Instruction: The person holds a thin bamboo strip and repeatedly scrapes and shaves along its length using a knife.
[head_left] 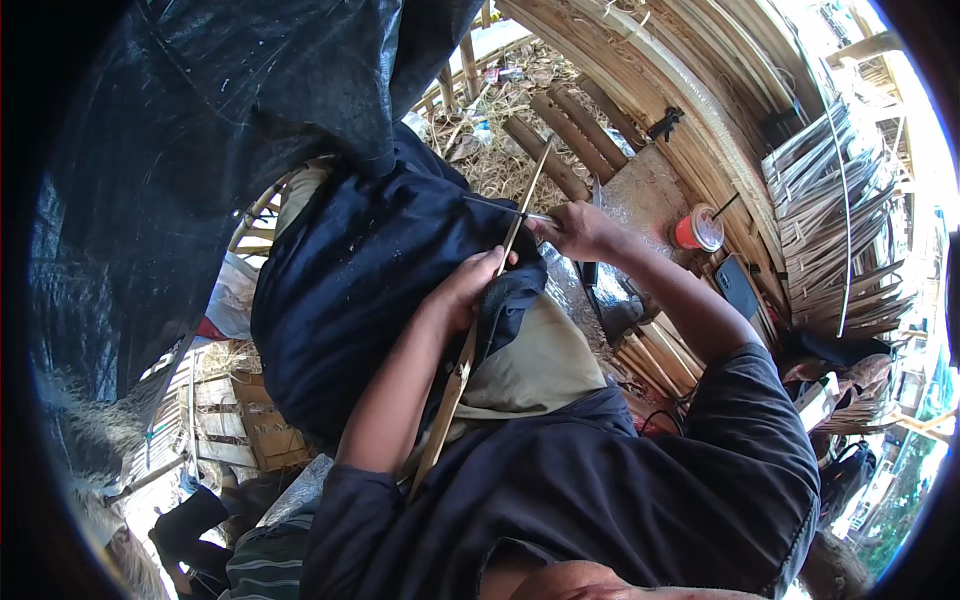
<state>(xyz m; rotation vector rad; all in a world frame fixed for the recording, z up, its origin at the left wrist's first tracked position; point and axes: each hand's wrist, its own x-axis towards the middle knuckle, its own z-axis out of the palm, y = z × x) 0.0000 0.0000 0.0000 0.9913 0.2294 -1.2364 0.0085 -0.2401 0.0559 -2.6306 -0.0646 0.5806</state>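
Note:
A long, pale bamboo strip [455,395] runs slantwise from beside my torso, over my lap, to a thin tip beyond my hands. My left hand [468,284] is closed round it at mid-length, over the dark cloth [370,270] draped on my legs. Just beyond, my right hand [578,232] grips the light handle of a small knife [538,216]. Its narrow blade points left and crosses the strip, seemingly touching it. How deep the edge sits in the bamboo cannot be made out.
Right of my arm are a red cup with a clear lid [699,230] and a dark phone [737,287]. Bamboo slats [575,130] lie ahead, and a dried-leaf bundle [835,220] stands far right. A black tarp [200,120] hangs at left.

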